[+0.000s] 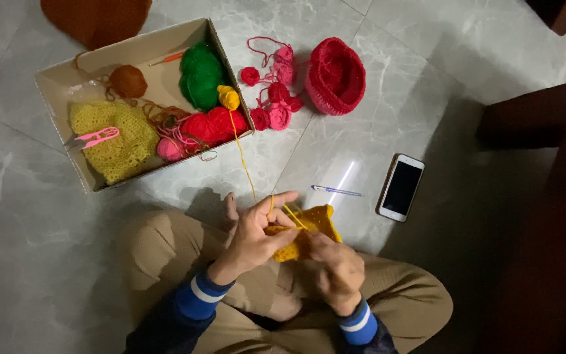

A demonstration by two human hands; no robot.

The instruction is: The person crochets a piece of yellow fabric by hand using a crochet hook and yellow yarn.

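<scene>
Both hands grip a yellow crochet piece (304, 231) over the lap: the left hand (255, 235) pinches its edge with strand (244, 157) looped over a finger, the right hand (334, 267) clenched on its lower side. The strand runs up to a yellow ball (228, 97) in the box (67, 82) on the floor (375, 131), with a pen (337, 191) and phone (401, 187) nearby.

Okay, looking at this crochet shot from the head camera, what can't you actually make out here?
- Crochet hook: hidden in the head view under the right hand, behind the yellow crochet piece.
- Brown item: cut off by the top edge.
- Dark furniture: in shadow, cut off at the right edge.
- Phone: screen dark, nothing readable.
- Box: tangled threads too small to separate.
- Left hand covers part of the yellow strand.
</scene>
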